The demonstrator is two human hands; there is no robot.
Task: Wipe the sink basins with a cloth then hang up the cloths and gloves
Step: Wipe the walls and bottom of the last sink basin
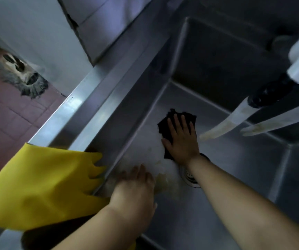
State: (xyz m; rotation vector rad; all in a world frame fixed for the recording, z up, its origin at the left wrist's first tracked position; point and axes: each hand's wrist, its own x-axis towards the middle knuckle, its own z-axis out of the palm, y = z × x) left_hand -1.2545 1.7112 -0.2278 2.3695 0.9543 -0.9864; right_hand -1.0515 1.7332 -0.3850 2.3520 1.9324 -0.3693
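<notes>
A dark cloth [168, 130] lies flat on the steel sink basin [235, 159] floor beside the drain. A yellow glove [37, 186] drapes over the sink's left rim.

The cloth [170, 127] is black. The glove [37, 186] is plain bright yellow. The sink basin [226, 159] is grey brushed steel, with a pale whitish smear near its strainer [190, 177]. The floor [10, 120] is dull red tile in a square grid.

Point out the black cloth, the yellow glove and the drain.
black cloth [164, 129], head view, bare part left of the fingers.
yellow glove [37, 184], head view, palm.
drain [190, 175], head view, visible strainer edge.
</notes>
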